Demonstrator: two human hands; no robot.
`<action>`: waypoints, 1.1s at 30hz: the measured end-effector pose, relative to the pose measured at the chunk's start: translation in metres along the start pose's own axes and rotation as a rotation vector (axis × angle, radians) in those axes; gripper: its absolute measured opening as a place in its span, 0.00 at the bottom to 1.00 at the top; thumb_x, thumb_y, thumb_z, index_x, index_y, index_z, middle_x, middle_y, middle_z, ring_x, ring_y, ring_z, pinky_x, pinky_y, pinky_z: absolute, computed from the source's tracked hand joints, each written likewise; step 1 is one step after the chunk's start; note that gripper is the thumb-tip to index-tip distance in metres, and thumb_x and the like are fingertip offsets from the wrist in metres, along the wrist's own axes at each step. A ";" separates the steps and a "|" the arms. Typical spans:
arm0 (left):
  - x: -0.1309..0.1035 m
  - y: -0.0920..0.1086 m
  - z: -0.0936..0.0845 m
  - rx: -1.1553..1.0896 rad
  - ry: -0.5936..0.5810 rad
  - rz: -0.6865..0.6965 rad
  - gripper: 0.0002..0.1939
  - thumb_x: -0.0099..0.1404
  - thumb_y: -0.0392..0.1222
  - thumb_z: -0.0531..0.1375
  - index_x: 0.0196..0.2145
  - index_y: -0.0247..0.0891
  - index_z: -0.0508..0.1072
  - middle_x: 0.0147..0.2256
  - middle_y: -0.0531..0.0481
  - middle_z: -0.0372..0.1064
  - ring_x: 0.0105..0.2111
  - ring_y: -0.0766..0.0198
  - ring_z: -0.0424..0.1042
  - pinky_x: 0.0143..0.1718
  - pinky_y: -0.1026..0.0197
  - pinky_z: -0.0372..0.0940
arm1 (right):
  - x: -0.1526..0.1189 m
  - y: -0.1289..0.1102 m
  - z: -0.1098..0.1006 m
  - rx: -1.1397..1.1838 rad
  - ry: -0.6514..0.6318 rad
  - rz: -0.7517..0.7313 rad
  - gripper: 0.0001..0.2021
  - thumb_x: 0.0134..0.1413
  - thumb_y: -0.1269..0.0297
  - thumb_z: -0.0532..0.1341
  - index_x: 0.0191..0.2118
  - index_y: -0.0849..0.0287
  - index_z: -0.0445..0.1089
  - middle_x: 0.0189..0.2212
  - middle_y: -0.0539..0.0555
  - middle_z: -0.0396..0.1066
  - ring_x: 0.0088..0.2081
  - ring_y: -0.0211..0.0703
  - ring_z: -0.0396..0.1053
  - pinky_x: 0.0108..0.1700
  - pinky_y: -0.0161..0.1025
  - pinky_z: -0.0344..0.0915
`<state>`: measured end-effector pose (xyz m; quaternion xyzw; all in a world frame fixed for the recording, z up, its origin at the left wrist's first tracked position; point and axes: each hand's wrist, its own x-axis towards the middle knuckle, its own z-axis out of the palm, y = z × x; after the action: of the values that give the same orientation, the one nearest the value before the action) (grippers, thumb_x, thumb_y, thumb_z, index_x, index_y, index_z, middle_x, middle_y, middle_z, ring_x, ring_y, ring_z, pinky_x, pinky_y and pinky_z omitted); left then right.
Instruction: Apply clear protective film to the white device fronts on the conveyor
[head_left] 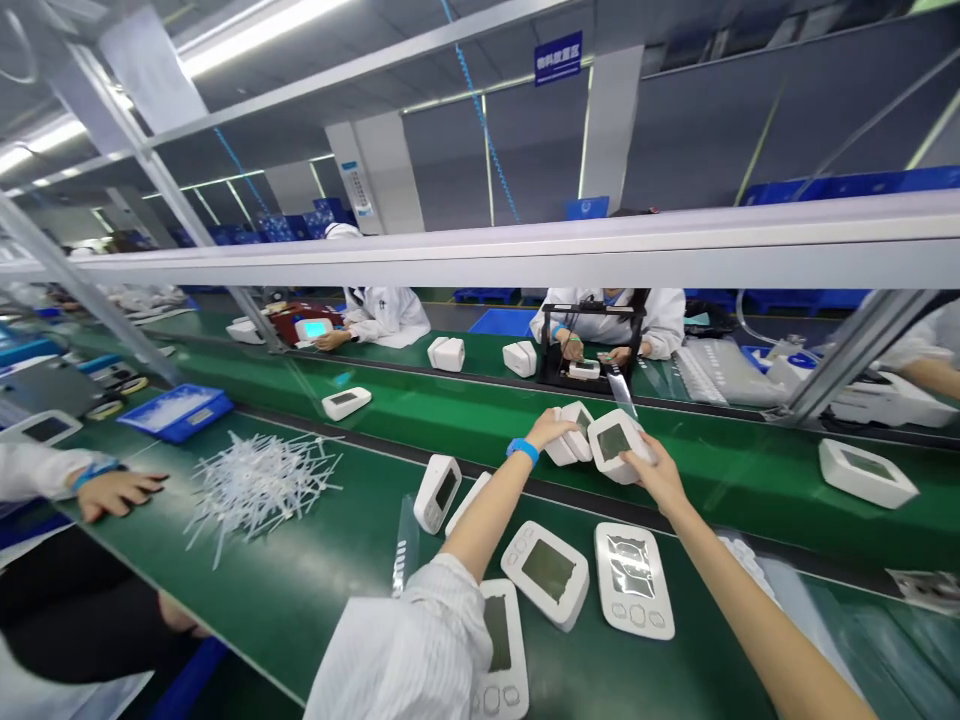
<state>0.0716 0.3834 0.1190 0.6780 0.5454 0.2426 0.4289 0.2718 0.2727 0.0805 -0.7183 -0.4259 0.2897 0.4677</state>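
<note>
Over the green conveyor belt, my left hand [547,430], with a blue band at the wrist, is closed on white monitors [576,432] that stand close together. Just to the right, my right hand [656,470] grips another white monitor [616,446] by its right side, its grey screen tilted up. On the table nearer to me lie a monitor with a grey screen [547,572], one with a shiny screen [634,580] and one partly hidden by my left sleeve [504,640]. A further monitor [437,494] stands on edge left of my left forearm.
A pile of white strips [262,485] and a blue tray [178,410] are at the left, beside another person's hand [120,492]. More monitors [866,472] sit on the belt. People work across it, one at a black frame [592,310]. A white shelf beam [480,262] crosses above.
</note>
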 end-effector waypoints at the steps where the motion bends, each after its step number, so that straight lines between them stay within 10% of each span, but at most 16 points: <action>1: -0.007 -0.002 -0.011 -0.032 -0.001 0.004 0.19 0.69 0.46 0.60 0.55 0.37 0.68 0.54 0.42 0.67 0.49 0.54 0.72 0.49 0.45 0.70 | -0.007 -0.005 -0.002 0.025 -0.011 -0.006 0.38 0.45 0.51 0.64 0.63 0.56 0.61 0.57 0.61 0.66 0.48 0.54 0.73 0.35 0.39 0.75; 8: -0.094 -0.025 -0.128 -0.115 0.158 0.058 0.27 0.66 0.46 0.63 0.60 0.39 0.65 0.58 0.40 0.67 0.52 0.52 0.71 0.53 0.46 0.67 | -0.057 -0.041 0.003 0.230 -0.151 -0.046 0.38 0.43 0.51 0.66 0.62 0.54 0.63 0.54 0.59 0.69 0.48 0.54 0.73 0.35 0.39 0.74; 16: -0.182 -0.094 -0.225 0.116 0.586 -0.060 0.40 0.61 0.47 0.65 0.66 0.36 0.56 0.66 0.37 0.55 0.64 0.45 0.57 0.62 0.47 0.56 | -0.105 -0.048 0.085 -0.068 -0.283 -0.201 0.35 0.48 0.55 0.62 0.63 0.60 0.62 0.54 0.61 0.68 0.54 0.55 0.69 0.54 0.45 0.67; 24: -0.198 -0.162 -0.204 0.360 0.662 -0.217 0.37 0.63 0.49 0.63 0.65 0.38 0.55 0.60 0.35 0.61 0.56 0.44 0.67 0.55 0.42 0.62 | -0.161 -0.070 0.142 -0.374 -0.333 -0.309 0.38 0.50 0.55 0.61 0.68 0.49 0.54 0.55 0.62 0.57 0.43 0.58 0.74 0.46 0.47 0.67; 33: -0.201 -0.166 -0.154 0.495 0.592 -0.137 0.44 0.59 0.49 0.62 0.68 0.39 0.49 0.57 0.34 0.61 0.55 0.40 0.67 0.50 0.48 0.64 | -0.192 -0.070 0.174 -0.478 -0.426 -0.376 0.38 0.56 0.47 0.59 0.69 0.50 0.49 0.60 0.62 0.52 0.53 0.61 0.70 0.51 0.47 0.66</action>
<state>-0.1972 0.2482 0.0858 0.6236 0.7317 0.2595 0.0917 0.0166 0.1913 0.0799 -0.6400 -0.6938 0.2343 0.2327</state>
